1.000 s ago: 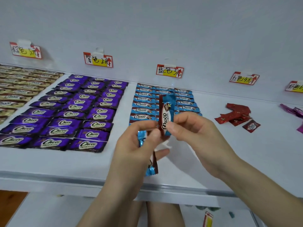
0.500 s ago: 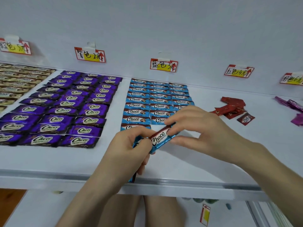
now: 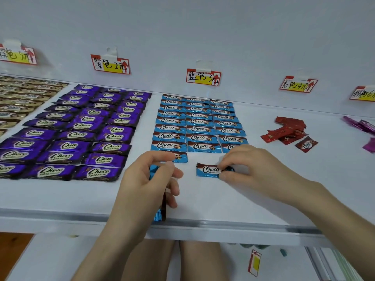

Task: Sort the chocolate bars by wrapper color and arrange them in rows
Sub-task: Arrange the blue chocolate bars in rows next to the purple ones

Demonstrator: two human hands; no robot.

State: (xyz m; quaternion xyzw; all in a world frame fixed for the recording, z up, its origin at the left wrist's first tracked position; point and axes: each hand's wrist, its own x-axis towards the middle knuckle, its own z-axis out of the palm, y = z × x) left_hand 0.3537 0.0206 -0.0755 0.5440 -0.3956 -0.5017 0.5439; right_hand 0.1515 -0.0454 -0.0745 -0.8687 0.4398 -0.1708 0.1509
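On the white shelf (image 3: 253, 203) lie blue bars in neat rows (image 3: 198, 122) under a blue price tag (image 3: 203, 77). My right hand (image 3: 249, 169) pinches the right end of one blue bar (image 3: 208, 169), which lies flat on the shelf in the front row's middle slot. My left hand (image 3: 146, 185) grips a small stack of blue bars (image 3: 160, 211) held upright; their lower ends stick out below my palm. One blue bar (image 3: 179, 157) lies at the front left of the block, partly behind my left fingers.
Purple bars in rows (image 3: 81, 134) fill the left, brown ones (image 3: 20, 98) the far left. A loose heap of red bars (image 3: 288, 131) lies right of the blue block, pink bars (image 3: 363, 126) at the far right. Price tags hang on the back wall.
My right hand carried the blue bar away from my left hand and laid it flat on the shelf in the front row. My left hand stayed put with its stack.
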